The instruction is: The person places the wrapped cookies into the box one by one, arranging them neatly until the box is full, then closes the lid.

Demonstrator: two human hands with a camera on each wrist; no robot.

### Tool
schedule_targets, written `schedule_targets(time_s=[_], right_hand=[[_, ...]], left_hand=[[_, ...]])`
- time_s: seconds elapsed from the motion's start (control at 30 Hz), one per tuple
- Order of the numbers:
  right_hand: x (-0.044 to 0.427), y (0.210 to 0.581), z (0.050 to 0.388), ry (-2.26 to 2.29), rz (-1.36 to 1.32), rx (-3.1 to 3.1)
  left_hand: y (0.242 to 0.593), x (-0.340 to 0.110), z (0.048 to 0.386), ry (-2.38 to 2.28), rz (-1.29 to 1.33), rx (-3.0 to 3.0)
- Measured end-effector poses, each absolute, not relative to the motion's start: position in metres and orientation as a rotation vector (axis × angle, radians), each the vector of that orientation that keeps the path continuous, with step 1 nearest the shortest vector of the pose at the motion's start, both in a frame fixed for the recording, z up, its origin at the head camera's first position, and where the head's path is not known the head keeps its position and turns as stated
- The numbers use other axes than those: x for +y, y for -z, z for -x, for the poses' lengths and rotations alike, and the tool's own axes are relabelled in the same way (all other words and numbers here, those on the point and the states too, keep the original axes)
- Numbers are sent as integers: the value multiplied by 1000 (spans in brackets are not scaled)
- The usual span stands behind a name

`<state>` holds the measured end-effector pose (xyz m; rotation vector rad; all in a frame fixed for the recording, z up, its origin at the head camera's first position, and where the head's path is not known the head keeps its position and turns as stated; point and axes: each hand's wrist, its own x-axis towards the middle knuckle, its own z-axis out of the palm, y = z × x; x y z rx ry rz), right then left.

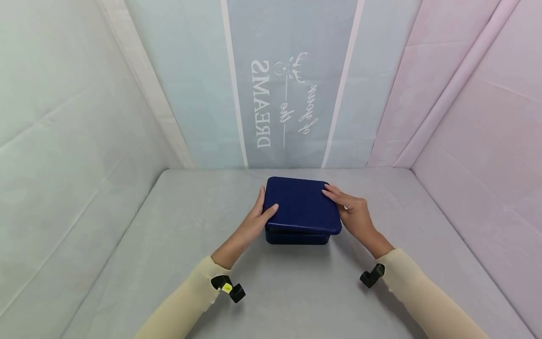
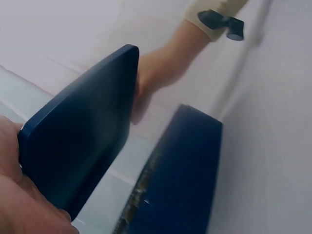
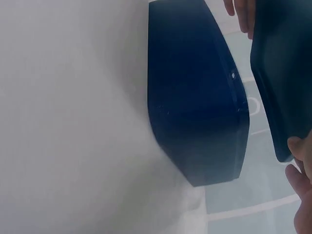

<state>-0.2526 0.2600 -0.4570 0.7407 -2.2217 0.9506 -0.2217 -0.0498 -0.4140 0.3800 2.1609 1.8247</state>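
A dark blue, square lid with rounded corners (image 1: 301, 205) is held flat above a matching blue box (image 1: 298, 239). My left hand (image 1: 253, 222) grips the lid's left edge, its thumb on top. At the right edge, my right hand (image 1: 354, 213) pinches the lid with its fingertips lying over the top. In the left wrist view the lid's underside (image 2: 90, 126) is apart from the box (image 2: 183, 170), with a gap between them. Something brownish shows along the box's rim there; its kind is unclear. The right wrist view also shows the box (image 3: 195, 92) standing on the surface.
Pale grey cloth (image 1: 292, 292) covers the work surface. Fabric walls enclose it left, right and behind; the back wall (image 1: 292, 94) carries white printed lettering and stands close behind the box. Black wrist cameras (image 1: 228, 288) sit on both sleeves.
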Motion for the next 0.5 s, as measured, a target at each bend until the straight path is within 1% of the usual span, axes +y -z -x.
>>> schedule_targets(time_s=[0.27, 0.5], right_hand=[[260, 475, 263, -907, -752, -2312], [262, 481, 269, -950, -766, -2342]], left_hand=[[446, -47, 229, -1788, -394, 2281], [464, -45, 231, -1770, -391, 2326]])
